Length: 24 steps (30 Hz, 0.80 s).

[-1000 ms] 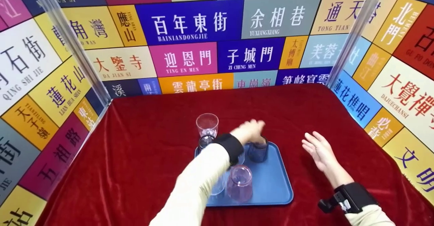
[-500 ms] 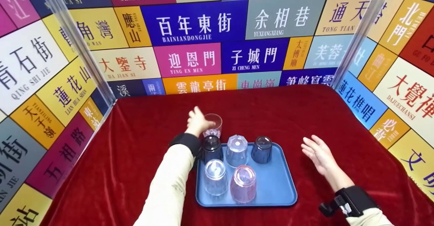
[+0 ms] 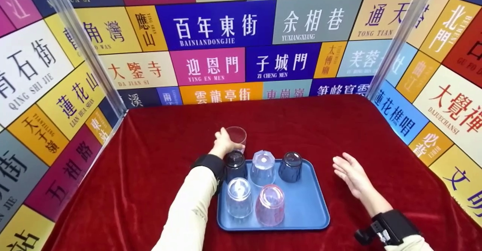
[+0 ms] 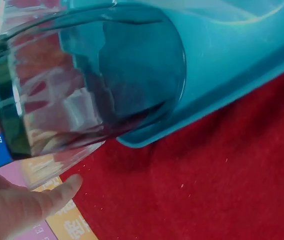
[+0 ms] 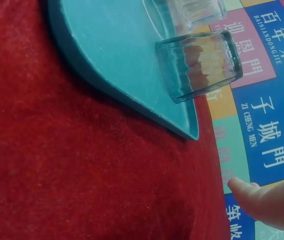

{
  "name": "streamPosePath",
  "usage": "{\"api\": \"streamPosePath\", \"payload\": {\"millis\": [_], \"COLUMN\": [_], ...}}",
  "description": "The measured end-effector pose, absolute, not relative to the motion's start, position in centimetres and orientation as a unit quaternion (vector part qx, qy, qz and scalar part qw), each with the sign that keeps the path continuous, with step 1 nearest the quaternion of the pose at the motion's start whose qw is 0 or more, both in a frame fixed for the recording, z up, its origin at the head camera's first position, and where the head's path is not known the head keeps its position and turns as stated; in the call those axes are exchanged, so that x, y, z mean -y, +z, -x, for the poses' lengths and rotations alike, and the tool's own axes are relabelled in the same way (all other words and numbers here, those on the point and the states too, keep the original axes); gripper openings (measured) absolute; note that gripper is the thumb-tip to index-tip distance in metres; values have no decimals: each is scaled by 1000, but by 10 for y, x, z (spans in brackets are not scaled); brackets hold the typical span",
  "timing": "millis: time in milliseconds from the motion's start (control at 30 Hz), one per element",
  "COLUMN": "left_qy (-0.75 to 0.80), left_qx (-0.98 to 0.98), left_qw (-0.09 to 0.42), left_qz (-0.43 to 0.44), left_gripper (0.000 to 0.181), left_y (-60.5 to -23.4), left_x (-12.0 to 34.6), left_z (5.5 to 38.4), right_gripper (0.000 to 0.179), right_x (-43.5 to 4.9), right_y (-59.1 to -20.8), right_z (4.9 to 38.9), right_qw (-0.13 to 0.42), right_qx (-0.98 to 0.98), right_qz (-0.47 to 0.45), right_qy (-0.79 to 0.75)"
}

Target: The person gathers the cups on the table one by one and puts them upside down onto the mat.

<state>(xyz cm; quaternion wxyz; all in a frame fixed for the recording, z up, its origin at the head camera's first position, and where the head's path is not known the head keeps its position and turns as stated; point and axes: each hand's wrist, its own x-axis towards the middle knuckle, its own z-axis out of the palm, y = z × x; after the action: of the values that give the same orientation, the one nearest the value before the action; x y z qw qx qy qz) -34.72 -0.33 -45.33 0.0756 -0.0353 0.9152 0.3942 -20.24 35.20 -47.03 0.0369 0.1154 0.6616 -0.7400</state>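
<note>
My left hand (image 3: 224, 144) is at a clear glass (image 3: 238, 134) that stands mouth up behind the tray's back left corner, fingers and thumb round its side. In the left wrist view a dark glass (image 4: 97, 80) hides part of that grip; the thumb (image 4: 64, 194) shows beside the clear glass. Upside down on the blue tray (image 3: 305, 209) stand the dark glass, a clear faceted glass (image 3: 263, 170), a dark blue glass (image 3: 290, 168), another clear glass (image 3: 240, 200) and a pinkish glass (image 3: 270, 205). My right hand (image 3: 352, 173) hovers right of the tray, holding nothing, fingers extended.
Red velvet cloth (image 3: 169, 138) covers the table under the tray. Walls with coloured name panels (image 3: 214, 25) rise at the back and both sides, with clear corner posts (image 3: 395, 36).
My left hand has moved from the dark blue glass at the tray's back right to the clear glass behind the tray and closed round it. The right hand has barely moved.
</note>
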Motion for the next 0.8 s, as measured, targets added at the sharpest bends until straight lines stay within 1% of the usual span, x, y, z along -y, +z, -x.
{"api": "streamPosePath", "payload": {"millis": [233,433,567,800], "left_qy": [428,430,445,523], "left_qx": [-903,-903,-895,-848], "left_qw": [42,9,-18,-83], "left_qz": [18,2,12,19], "left_gripper": [90,89,87,88], "left_y": [-461,-461,-463,-461], "left_x": [4,5,8,10], "left_z": [348,351,350,351], "right_gripper": [84,84,84,81], "right_x": [-353,-353,-352,-353], "right_y": [-470,-464,-463,-464], "right_z": [202,205,206,203], "right_qw": [41,34,35,38], "right_qx": [-664,-653,-647,-647], "right_qz": [-112,-108,-106,-104], "right_qy": [-739,-749,-755,-755]}}
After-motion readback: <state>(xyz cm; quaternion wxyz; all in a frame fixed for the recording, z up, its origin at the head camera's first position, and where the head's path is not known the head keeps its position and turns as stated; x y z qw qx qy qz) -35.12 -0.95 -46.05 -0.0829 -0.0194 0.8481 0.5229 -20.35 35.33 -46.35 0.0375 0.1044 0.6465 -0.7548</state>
